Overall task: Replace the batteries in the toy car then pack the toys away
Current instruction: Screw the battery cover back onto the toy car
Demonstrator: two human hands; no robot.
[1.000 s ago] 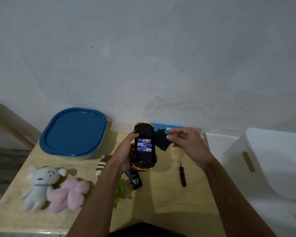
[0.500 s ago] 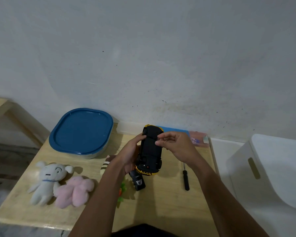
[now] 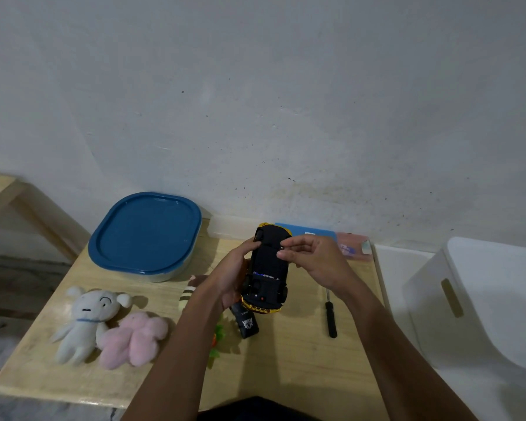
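Above the tabletop (image 3: 286, 366) the upturned toy car (image 3: 268, 294) is gripped by the left hand (image 3: 233, 276), its battery cover (image 3: 268, 262) pinched down by the right hand (image 3: 316, 262); the screwdriver (image 3: 330, 317) is probably needed next.

2 bare forearms (image 3: 176, 354), dark garment (image 3: 255, 409)

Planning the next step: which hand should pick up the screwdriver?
Right. The screwdriver lies on the table on the side of the right hand, by its forearm; the left hand grips the car.
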